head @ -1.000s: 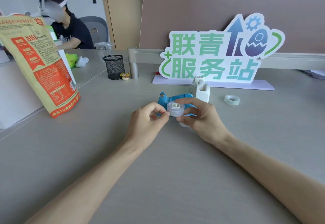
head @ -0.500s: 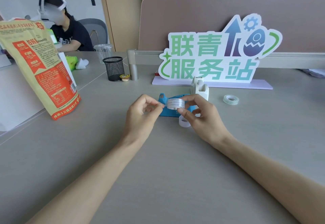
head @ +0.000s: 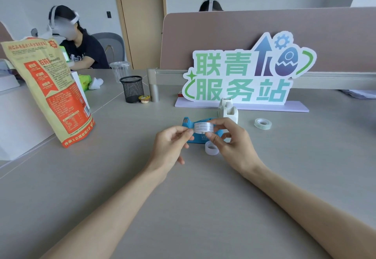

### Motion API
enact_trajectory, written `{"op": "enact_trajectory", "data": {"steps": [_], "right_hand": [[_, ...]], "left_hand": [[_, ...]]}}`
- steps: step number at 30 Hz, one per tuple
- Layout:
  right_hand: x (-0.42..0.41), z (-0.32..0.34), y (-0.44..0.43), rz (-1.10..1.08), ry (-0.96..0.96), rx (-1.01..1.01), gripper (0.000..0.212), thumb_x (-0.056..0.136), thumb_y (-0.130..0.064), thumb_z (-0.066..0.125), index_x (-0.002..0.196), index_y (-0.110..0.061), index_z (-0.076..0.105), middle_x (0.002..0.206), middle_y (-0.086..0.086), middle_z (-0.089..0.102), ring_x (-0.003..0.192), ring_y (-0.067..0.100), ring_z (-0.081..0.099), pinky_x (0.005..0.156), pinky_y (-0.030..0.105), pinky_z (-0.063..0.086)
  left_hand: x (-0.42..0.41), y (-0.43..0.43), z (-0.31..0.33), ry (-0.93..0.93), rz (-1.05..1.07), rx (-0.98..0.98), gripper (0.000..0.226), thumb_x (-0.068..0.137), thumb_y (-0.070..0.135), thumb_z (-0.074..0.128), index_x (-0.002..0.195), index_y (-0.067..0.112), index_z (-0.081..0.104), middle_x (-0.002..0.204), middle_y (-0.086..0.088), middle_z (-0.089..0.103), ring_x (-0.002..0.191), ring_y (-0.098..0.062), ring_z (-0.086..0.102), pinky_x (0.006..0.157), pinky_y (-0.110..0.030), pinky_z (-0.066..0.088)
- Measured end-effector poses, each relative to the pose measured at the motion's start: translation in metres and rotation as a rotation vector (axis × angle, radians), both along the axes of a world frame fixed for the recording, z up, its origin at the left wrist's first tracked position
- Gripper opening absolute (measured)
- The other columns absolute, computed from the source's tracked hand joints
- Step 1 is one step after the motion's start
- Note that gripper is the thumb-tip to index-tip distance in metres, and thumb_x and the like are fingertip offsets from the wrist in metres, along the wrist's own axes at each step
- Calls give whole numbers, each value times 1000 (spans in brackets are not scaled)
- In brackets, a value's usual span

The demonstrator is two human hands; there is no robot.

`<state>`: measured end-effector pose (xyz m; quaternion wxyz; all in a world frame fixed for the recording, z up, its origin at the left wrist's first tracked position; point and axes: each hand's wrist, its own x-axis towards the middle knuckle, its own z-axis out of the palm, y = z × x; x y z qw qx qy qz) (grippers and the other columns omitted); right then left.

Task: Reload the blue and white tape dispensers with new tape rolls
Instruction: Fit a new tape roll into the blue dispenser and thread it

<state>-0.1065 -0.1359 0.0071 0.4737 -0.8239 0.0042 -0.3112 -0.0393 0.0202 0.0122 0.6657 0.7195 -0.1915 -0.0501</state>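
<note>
From the head view, three tape rolls and two dispensers show: the right hand (head: 234, 146) grips a clear tape roll (head: 203, 127) above the blue dispenser (head: 200, 136), the left hand (head: 173, 145) pinches its loose end, an empty core (head: 211, 148) and a greenish roll (head: 262, 123) lie on the counter (head: 203, 197), and the white dispenser (head: 228, 111) stands behind.

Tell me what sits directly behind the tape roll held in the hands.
Behind the tape roll sits the blue dispenser on the desk; its cutter end shows at left, its middle is covered by the roll and the right hand. The white dispenser stands farther back.
</note>
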Motion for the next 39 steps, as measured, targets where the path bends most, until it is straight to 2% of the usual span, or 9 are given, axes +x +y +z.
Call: {"op": "enact_trajectory", "data": {"steps": [5, 10, 16, 20, 24, 27, 31, 35, 39], "right_hand": [[5, -4, -5, -37, -11, 9, 19, 90, -19, 66, 106, -29, 63, 100, -2, 68, 86, 9, 59, 73, 6, 42], [16, 16, -12, -38, -81, 68, 12, 91, -16, 65, 101, -23, 67, 100, -10, 71, 90, 2, 61, 72, 8, 43], [32, 38, -27, 12, -85, 60, 11, 91, -18, 66, 101, -18, 69, 103, -8, 73, 94, 14, 65, 76, 18, 48], [35, 33, -42, -13, -64, 35, 12, 92, -18, 65, 103, -17, 69, 104, -9, 73, 97, 15, 66, 83, 29, 52], [36, 27, -45, -18, -32, 35, 12, 92, -13, 64, 102, -19, 68, 99, -10, 72, 92, 10, 65, 85, 36, 55], [36, 28, -45, -14, -38, 35, 13, 92, -13, 64, 101, -21, 68, 96, -12, 72, 90, 8, 66, 84, 33, 55], [35, 32, -45, 12, -45, 36, 13, 92, -12, 65, 100, -22, 67, 93, -15, 71, 85, -2, 65, 80, 21, 53], [35, 32, -44, 18, -35, 61, 12, 91, -14, 65, 103, -16, 68, 100, -5, 73, 95, 12, 68, 84, 28, 55], [36, 31, -46, 12, -25, 59, 12, 91, -16, 66, 102, -18, 68, 102, -4, 73, 97, 15, 68, 85, 29, 55]], "left_hand": [[3, -10, 13, 39, -9, -9, 14, 93, 24, 57, 86, 22, 69, 79, 11, 69, 62, -7, 56, 35, -19, 38], [14, -17, 36, 108, -97, 28, 11, 91, 23, 60, 94, 21, 71, 88, 8, 72, 59, -6, 57, 35, -16, 33], [28, -34, 55, 165, -54, -92, 9, 87, 22, 66, 94, 20, 71, 91, 6, 71, 59, -6, 58, 36, -15, 32], [31, -38, 51, 225, -112, -58, 19, 85, 21, 70, 104, 18, 70, 96, 4, 69, 64, -9, 60, 34, -15, 32], [32, -38, 55, 258, -232, 36, 13, 89, 28, 66, 99, 20, 69, 95, 4, 71, 60, -8, 59, 32, -13, 34], [32, -38, 56, 252, -278, 135, 21, 91, 36, 62, 103, 21, 69, 97, 2, 72, 60, -10, 59, 33, -14, 35], [36, -35, 56, 242, -243, 153, 21, 87, 36, 67, 99, 19, 70, 93, 3, 74, 56, -6, 59, 34, -13, 36], [39, -34, 51, 248, -201, 142, 18, 85, 32, 70, 98, 19, 71, 89, 4, 74, 61, -7, 59, 35, -13, 36], [41, -35, 53, 254, -185, 132, 19, 84, 29, 71, 98, 16, 70, 86, 3, 71, 62, -9, 57, 33, -14, 35]]}}
